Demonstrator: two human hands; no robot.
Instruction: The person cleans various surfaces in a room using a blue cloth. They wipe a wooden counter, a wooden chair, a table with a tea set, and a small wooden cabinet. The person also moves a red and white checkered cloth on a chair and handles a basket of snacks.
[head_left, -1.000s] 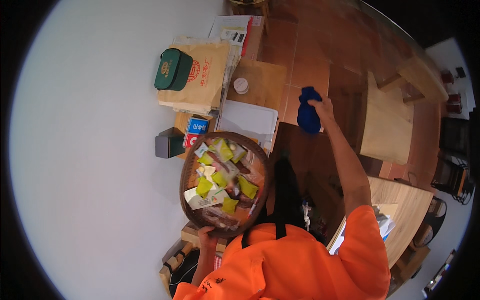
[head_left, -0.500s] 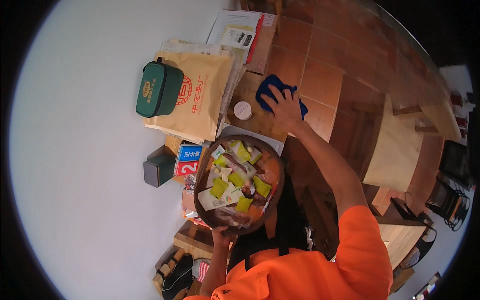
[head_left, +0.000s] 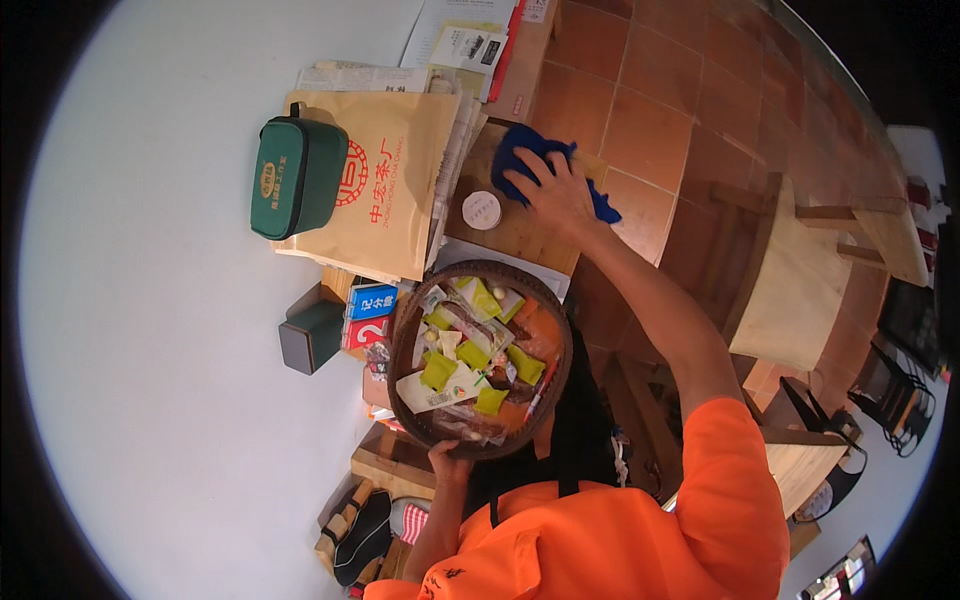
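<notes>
My left hand (head_left: 450,461) grips the lower rim of a round dark woven basket (head_left: 397,400). Yellow-green wrapped packets (head_left: 437,371), clear plastic wrappers and a pale paper slip (head_left: 427,391) lie inside it. The left fingers are partly hidden under the rim. Farther away, my right hand (head_left: 557,197) presses on a crumpled dark blue cloth (head_left: 516,145), its fingers bent over the fabric. The cloth lies on a wooden tabletop (head_left: 474,165) and hangs past its right edge. A small round white tin (head_left: 481,210) stands just left of that hand.
Left of the cloth, a green zip case (head_left: 300,178) rests on a tan paper bag (head_left: 395,190) over stacked papers. Red and blue flip cards (head_left: 371,303) and a dark box (head_left: 311,337) are beside the basket. A wooden bench (head_left: 785,290) stands at right on the tiled floor (head_left: 640,130).
My right hand and the blue cloth have shifted slightly left and away over the tabletop, and the fingers are bent more. The left hand still holds the basket. The view has shifted a little.
</notes>
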